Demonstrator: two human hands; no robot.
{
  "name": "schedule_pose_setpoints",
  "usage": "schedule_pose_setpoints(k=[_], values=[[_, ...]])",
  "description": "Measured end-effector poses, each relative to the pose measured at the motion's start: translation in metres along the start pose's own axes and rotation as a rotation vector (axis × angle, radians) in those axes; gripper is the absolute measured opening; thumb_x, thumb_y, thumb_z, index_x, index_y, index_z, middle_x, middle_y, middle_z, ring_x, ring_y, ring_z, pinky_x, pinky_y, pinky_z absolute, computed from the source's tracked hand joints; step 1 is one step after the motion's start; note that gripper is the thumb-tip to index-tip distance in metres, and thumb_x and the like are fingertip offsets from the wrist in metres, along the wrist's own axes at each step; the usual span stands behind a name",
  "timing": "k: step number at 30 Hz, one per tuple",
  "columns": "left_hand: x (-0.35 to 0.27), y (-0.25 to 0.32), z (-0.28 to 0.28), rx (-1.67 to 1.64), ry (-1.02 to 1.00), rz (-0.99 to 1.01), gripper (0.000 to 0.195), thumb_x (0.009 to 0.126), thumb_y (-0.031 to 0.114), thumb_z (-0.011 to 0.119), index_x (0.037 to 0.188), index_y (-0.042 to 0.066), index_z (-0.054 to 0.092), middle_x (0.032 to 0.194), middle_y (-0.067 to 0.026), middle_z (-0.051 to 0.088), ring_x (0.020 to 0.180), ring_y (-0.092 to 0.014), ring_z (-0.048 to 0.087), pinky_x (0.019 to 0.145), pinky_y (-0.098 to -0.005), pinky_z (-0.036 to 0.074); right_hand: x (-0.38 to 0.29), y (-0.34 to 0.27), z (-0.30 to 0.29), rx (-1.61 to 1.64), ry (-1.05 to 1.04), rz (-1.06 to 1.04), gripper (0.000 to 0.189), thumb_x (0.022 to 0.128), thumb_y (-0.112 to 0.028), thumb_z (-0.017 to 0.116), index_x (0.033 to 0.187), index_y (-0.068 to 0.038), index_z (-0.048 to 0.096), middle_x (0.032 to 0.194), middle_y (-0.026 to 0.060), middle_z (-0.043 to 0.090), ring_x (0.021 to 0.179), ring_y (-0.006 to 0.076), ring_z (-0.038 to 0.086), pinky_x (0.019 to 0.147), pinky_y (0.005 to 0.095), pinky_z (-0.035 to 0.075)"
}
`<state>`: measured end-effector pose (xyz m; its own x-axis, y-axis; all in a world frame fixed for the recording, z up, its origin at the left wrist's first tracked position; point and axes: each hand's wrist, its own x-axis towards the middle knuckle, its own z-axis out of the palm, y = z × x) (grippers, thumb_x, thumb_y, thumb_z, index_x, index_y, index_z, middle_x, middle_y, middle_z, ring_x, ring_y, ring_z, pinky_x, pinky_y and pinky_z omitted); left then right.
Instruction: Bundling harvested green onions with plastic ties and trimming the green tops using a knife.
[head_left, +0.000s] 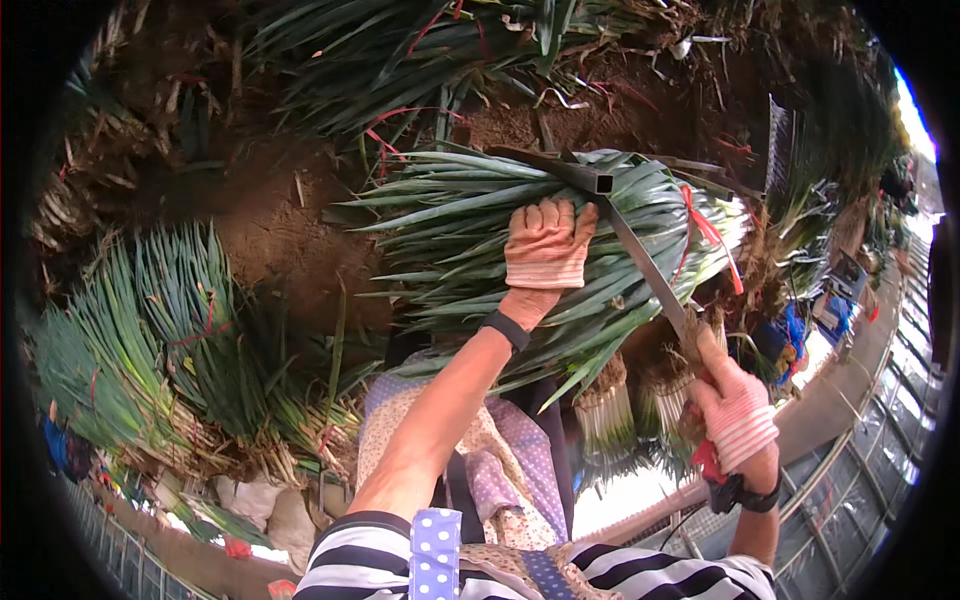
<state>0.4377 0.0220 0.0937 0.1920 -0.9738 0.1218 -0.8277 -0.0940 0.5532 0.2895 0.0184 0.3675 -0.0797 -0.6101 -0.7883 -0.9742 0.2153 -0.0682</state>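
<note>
A large bundle of green onions (450, 225) lies across in front of me, its leaves to the left and its white root ends to the right. A red tie (701, 217) goes round it near the white ends. My left hand (550, 240), in an orange-and-white work glove, presses on the leaves. A square metal tube (589, 176) lies over the bundle just above that hand. From beside the tube a long flat metal strip or blade (649, 266) slants down to the right. My right hand (735, 405), gloved too, is closed around its lower end; the grip itself is partly hidden.
Tied green onion bundles (187, 322) lie at the left, and more green onions (390, 60) along the top. Below the right end, further bundles (607, 412) stand with roots up. Bare soil (292, 247) shows between the piles. Blue netting (787, 337) is at the right.
</note>
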Motion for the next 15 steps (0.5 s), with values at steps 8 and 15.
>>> schedule_pose_setpoints(k=[8,15], values=[[-0.003,-0.010,-0.013,-0.352,-0.381,-0.274,0.037,0.092,0.034,0.051,0.062,0.013,0.049,0.060,-0.0101,0.048,0.060,-0.028,0.052,0.056,-0.0402,0.040,0.013,-0.006,-0.009,0.081,-0.107,-0.018,0.064,0.079,-0.005,0.050,0.141,-0.011,0.039,0.113,0.0126,0.062,0.080,0.0160,0.059,0.071,0.0277,0.048],[-0.030,-0.021,0.010,-0.191,0.099,-0.134,0.015,0.078,0.035,0.053,0.075,0.020,0.054,0.070,-0.0027,0.046,0.072,-0.022,0.047,0.068,-0.0365,0.037,0.015,-0.006,-0.006,0.326,-0.226,0.026,0.067,0.080,0.005,0.039,0.146,-0.002,0.027,0.144,0.0152,0.040,0.128,0.0201,0.043,0.100,0.0264,0.035]])
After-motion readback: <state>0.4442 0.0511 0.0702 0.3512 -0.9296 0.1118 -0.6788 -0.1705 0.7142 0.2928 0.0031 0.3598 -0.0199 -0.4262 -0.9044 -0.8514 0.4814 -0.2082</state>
